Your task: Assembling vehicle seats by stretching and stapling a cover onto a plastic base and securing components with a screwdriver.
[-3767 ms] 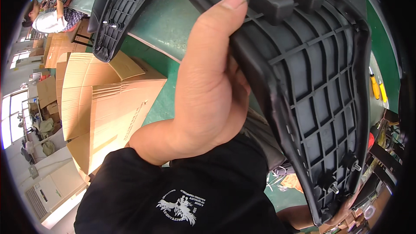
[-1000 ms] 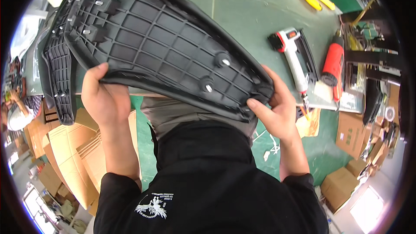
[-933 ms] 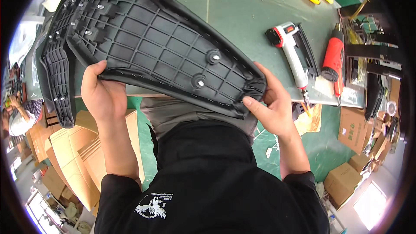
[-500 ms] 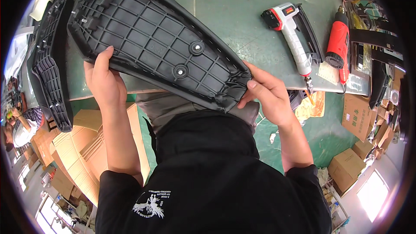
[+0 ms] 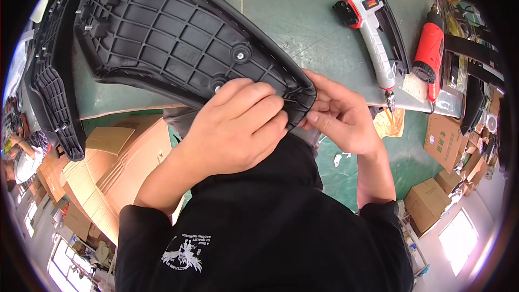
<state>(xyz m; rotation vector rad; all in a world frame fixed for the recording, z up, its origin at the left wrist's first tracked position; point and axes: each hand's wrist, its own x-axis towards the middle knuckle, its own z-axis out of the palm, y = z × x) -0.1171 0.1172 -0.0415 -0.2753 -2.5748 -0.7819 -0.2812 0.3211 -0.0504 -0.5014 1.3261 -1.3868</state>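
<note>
A black motorcycle seat (image 5: 162, 35) lies underside up over the table's near edge, its ribbed plastic base and folded-over cover showing. Its narrow end points toward me on the right. My left hand (image 5: 238, 124) is closed on the near side of that narrow end, fingers curled over the cover's edge; the fingertips are partly hidden. At the tip, my right hand (image 5: 343, 116) pinches the cover between thumb and bent fingers. Right of the seat, a grey and black staple gun (image 5: 373, 40) with an air fitting lies on the table.
Beside the staple gun lies a red heat gun (image 5: 430, 46). A second black seat (image 5: 53, 81) rests at the table's left edge. Cardboard (image 5: 116, 173) stands below on the left, and boxes (image 5: 430, 203) sit on the floor at right. The green tabletop (image 5: 292, 5) spans the back.
My left hand has left the seat's wide left side and come over to the narrow end. The seat has shifted slightly left and away, while my right hand stays at the tip.
</note>
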